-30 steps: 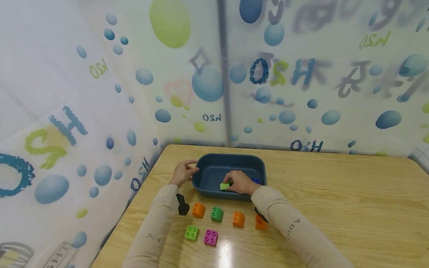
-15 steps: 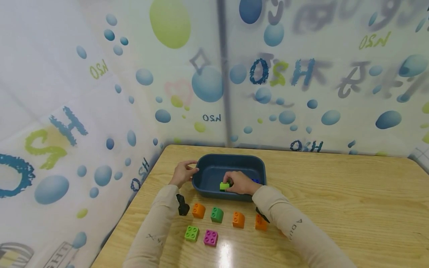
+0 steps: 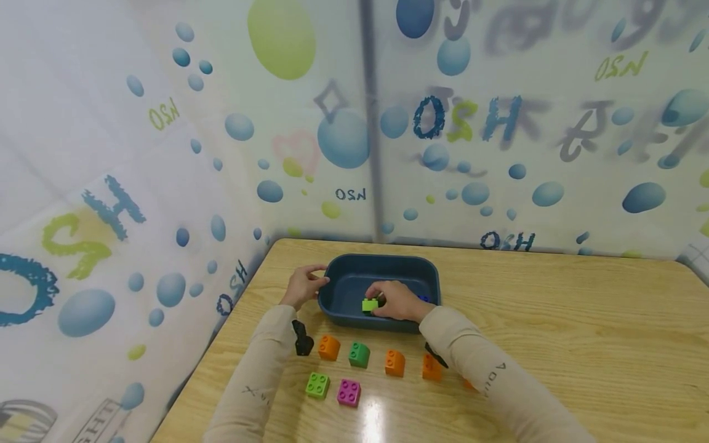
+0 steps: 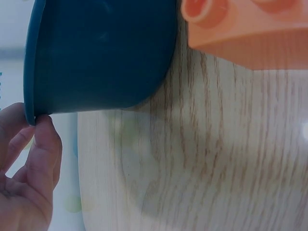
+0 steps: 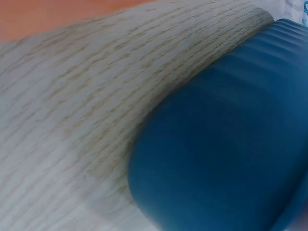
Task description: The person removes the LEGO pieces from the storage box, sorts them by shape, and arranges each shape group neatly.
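Note:
A dark blue rectangular tub (image 3: 354, 280) stands on the table. My left hand (image 3: 302, 287) pinches its left rim; the left wrist view shows thumb and fingers meeting at the tub's edge. Inside the tub, my right hand (image 3: 397, 301) holds a light green toy building block (image 3: 369, 305) between thumb and fingers, low over the floor. Whether the block touches the floor or another piece is hidden. Part of a blue block (image 3: 423, 299) shows behind the right hand. The right wrist view has only the tub's outer wall (image 5: 216, 139) and the table.
In front of the tub lie orange blocks (image 3: 329, 348), a green block (image 3: 359, 355), a light green block (image 3: 318, 385) and a magenta block (image 3: 349, 392). An orange one (image 3: 431, 367) sits beside the right sleeve. A printed curtain (image 3: 471, 154) hangs behind the wooden table (image 3: 554, 320).
My right hand and the light green block have shifted slightly left and up within the tub. The left hand stays at the rim.

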{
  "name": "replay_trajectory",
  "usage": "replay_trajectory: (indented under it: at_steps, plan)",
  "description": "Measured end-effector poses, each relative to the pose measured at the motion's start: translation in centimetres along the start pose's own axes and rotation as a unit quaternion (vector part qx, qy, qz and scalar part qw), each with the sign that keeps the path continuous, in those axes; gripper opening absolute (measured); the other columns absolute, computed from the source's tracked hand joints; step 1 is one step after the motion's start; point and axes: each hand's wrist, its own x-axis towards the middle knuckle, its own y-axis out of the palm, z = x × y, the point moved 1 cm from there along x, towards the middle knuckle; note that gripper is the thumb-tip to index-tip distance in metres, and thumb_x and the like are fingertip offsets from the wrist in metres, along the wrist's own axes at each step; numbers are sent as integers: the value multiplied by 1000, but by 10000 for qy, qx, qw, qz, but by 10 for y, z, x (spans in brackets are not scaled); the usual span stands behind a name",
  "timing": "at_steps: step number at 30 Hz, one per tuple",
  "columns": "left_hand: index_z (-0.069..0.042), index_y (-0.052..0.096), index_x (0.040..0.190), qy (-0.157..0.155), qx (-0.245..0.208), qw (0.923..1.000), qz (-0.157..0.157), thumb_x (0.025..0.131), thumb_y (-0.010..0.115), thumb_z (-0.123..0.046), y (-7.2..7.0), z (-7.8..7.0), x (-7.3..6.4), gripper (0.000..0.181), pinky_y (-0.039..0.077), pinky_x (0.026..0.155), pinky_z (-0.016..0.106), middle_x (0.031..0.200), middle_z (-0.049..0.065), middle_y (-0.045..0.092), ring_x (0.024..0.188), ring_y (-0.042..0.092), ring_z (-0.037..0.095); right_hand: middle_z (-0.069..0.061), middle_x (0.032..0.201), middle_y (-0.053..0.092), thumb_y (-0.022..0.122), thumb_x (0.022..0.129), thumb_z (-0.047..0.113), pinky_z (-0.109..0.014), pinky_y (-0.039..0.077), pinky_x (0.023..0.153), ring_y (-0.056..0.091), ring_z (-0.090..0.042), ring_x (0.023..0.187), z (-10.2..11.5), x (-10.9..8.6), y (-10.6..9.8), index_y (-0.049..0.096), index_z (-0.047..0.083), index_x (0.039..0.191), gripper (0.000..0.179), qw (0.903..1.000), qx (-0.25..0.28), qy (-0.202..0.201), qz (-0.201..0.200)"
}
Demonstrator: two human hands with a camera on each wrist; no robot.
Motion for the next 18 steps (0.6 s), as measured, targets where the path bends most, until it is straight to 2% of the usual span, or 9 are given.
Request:
replay_trajectory:
  at_steps: [7,13,18]
  plan:
    - [-6,55,120,8,-41,10000,-4,84,60,-8,0,3,3,36,51,54,30,88,19,58,68,58,25,-11,98,61,66,77,5,-30,48,74,57,-21,86,-2,-6,-7,63,-2,104,28,9995,26,-302,-30]
    - [-7,54,121,12,-19,10000,21,84,60,-8,0,3,3,37,52,55,31,90,19,58,66,57,23,-6,93,61,68,76,9,-27,47,72,56,-17,82,-3,-11,-13,62,2,100,25,9994,100,-269,-217]
    - [-7,54,121,41,-20,10000,19,85,59,-8,0,3,2,37,52,55,31,92,22,58,70,58,28,-6,92,60,69,75,8,-25,49,72,57,-17,83,-2,-18,-15,61,2,97,24,9989,231,-322,-255]
